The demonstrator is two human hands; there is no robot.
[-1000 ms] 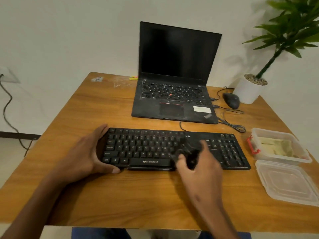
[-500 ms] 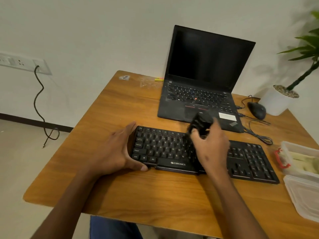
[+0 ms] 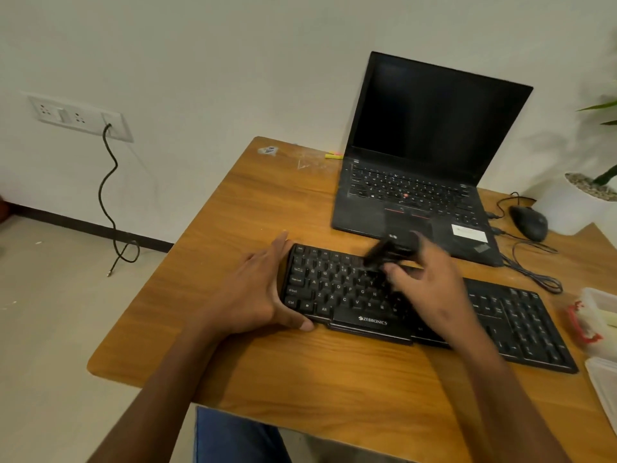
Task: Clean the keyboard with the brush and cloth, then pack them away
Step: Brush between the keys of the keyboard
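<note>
A black keyboard [image 3: 337, 292] lies across the wooden table [image 3: 334, 379] in front of me. My left hand [image 3: 257, 292] clasps its left end, thumb along the front edge. My right hand [image 3: 430, 289] hovers over the upper middle keys and holds a small black brush [image 3: 384, 253], blurred by motion, its tip over the top key rows. At the right edge stands a clear plastic box [image 3: 594, 315] with a red clip; a pale yellow cloth [image 3: 609, 319] shows inside it.
An open black laptop [image 3: 420, 182] sits just behind the keyboard. A black mouse [image 3: 529, 223] with its cables and a white plant pot [image 3: 574, 205] stand at the far right. The box's lid [image 3: 604, 379] lies at the right edge. The table's left edge drops to the floor.
My right hand and the brush have shifted left along the upper keys. The view has swung further left. My left hand keeps its hold on the keyboard's end.
</note>
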